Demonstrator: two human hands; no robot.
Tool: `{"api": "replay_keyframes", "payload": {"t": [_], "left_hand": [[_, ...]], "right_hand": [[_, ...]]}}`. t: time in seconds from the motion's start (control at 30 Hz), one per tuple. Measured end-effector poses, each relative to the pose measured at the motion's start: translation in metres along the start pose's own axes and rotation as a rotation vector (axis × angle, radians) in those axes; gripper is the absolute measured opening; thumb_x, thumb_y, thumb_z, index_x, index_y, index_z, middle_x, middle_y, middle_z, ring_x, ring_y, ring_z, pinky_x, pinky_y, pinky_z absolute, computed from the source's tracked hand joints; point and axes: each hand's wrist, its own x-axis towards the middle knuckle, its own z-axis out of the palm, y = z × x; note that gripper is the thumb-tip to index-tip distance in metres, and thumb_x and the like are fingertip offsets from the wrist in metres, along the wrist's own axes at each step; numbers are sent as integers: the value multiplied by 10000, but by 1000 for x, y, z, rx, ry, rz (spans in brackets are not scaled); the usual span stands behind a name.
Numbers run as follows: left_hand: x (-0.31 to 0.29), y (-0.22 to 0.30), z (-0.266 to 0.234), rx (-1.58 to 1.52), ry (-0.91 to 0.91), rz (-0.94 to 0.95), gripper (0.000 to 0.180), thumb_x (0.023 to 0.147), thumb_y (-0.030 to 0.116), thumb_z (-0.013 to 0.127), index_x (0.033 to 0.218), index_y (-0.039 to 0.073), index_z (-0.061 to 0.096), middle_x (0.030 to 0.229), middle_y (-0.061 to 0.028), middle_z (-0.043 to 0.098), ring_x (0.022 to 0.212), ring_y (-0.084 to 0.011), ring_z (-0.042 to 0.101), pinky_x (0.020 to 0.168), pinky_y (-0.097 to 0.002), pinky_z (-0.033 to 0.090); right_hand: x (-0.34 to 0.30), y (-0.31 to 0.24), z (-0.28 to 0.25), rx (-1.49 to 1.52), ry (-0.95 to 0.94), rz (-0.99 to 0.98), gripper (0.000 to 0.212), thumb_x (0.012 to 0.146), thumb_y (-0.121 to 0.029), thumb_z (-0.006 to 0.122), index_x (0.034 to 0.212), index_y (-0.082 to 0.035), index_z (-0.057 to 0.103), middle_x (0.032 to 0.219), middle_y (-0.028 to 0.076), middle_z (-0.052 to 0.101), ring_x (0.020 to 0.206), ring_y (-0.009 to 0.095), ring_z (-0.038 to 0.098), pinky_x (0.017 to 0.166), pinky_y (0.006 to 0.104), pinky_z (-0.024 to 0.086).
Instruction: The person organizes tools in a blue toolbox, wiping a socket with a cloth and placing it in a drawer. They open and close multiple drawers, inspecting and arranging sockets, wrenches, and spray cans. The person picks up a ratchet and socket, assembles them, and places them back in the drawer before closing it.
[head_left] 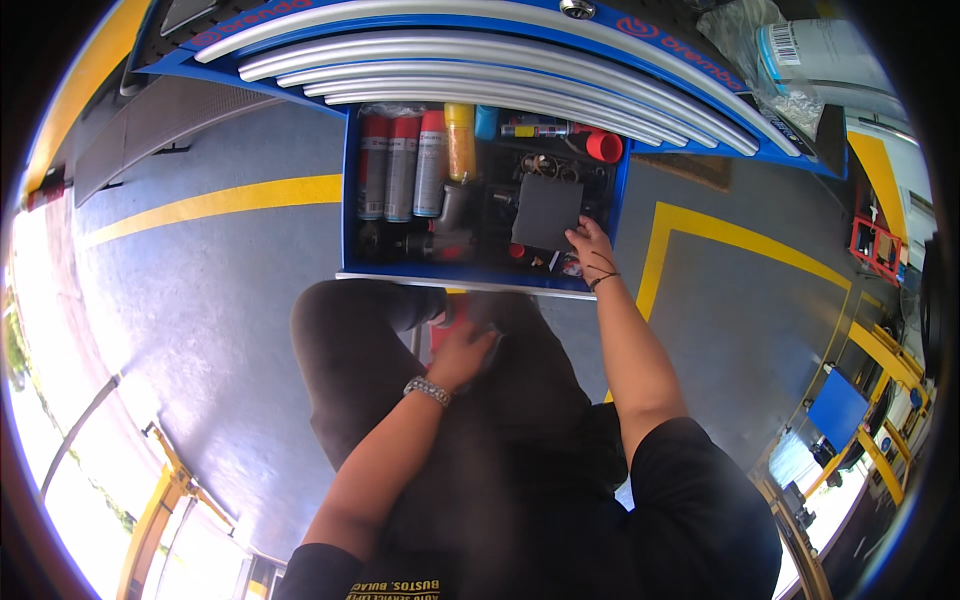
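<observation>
Two bare hands show in my remote view, each with something around its wrist. At the centre right, the right hand (590, 245) grips the lower right corner of a dark grey square piece (548, 212), which sits in the right half of an open blue drawer (470, 282) at the upper centre of the frame. Lower down, near the middle, the left hand (465, 358) rests low over the person's dark trousers (350, 350), just beside a red object (450, 325); I cannot tell whether its curled fingers hold anything.

Inside the drawer, toward its left, I see three red-topped spray cans (402, 168) side by side, with a yellow bottle (461, 143) next to them and a light blue item (486, 123) at the far edge. A round red cap (604, 147) lies in the drawer's upper right corner, above the square piece. Across the top of my frame runs a blue tool cabinet (500, 75) with long silver handles. Grey floor (250, 250) spreads to both sides, crossed by a yellow stripe (220, 209) on the left.
</observation>
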Motion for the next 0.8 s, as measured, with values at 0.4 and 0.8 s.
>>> {"api": "replay_keyframes", "payload": {"t": [0.4,0.8], "left_hand": [[5,-12,1,-3,12,1,329,953,284,625,1116,-1,656,1024,-116,704,972,-186,656,859,-318,487],[-4,9,-4,6,15,-2,336,940,309,636,1077,3,669,979,-119,707,930,-195,662,824,-321,488]], "right_hand": [[-17,0,38,-1010,163,-41,325,881,-205,637,1173,-62,642,1100,216,680,1049,395,642,905,466,515],[11,-33,33,-860,-308,-411,282,901,-91,547,1148,-112,681,1132,161,652,1046,365,624,926,432,505]]}}
